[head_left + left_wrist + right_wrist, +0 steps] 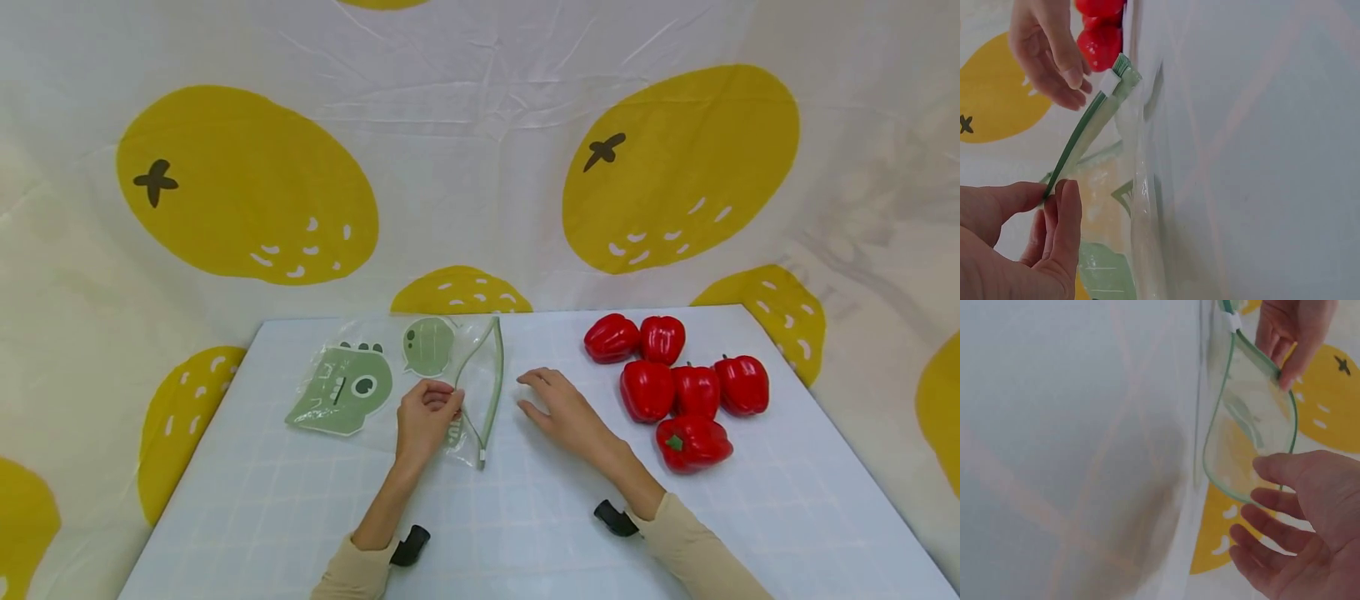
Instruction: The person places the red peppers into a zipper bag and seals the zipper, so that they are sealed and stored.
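A clear zip bag (pixel 390 425) with a green zip edge and green cartoon prints lies on the table, its mouth spread apart toward the right. My left hand (pixel 427 421) pinches the upper lip of that mouth between thumb and fingers; the left wrist view shows the green zip strip (pixel 1082 128) in the pinch and a white slider (pixel 1110 82) near its end. Just right of the mouth, my right hand (pixel 562 412) hovers with fingers spread and nothing held. In the right wrist view the gaping mouth of the bag shows beyond its fingers (pixel 1272 528).
Several red bell peppers (pixel 647 392) sit grouped on the right side of the white table (pixel 525 533). One pepper (pixel 693 444) lies on its side with its green stem showing. A curtain (pixel 480 183) with yellow fruit prints hangs behind the table.
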Demonstrator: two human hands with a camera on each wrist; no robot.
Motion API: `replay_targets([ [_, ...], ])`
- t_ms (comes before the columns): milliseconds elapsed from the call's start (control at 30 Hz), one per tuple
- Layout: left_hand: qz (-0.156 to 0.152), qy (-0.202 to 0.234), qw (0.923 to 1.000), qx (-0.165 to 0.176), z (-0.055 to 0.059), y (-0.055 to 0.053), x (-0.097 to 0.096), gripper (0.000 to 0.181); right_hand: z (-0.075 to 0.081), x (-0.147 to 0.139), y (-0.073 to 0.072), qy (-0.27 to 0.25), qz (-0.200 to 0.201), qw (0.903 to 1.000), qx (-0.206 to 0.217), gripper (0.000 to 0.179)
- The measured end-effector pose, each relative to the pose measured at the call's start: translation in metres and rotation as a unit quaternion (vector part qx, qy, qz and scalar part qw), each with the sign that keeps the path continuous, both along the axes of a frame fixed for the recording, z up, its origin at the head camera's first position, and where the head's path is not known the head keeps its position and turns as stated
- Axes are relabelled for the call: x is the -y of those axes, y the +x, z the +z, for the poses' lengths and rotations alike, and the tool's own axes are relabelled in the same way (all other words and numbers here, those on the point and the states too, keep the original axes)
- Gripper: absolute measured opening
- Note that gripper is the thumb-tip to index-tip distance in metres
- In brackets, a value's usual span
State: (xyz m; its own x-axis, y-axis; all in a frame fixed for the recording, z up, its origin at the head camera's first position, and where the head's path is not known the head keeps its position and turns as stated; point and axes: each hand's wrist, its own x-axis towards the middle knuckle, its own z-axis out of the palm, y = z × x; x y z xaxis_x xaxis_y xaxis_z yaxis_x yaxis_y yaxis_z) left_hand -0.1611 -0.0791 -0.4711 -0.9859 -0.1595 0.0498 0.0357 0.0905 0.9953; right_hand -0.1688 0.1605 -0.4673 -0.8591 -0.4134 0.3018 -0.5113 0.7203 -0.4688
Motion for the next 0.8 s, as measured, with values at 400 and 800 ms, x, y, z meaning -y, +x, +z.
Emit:
replay_targets([
  [400, 0.006, 0.020, 0.9997, 0.011, 0.000, -0.001, -0.001, 0.021, 0.015, -0.029, 0.003, -0.040, -0.101, 0.9938, -0.022, 0.050],
  [800, 0.010, 0.049, 0.9987, 0.014, 0.001, 0.000, -0.003, 0.022, 0.017, -0.060, 0.005, -0.035, -0.155, 0.9848, -0.068, 0.055],
])
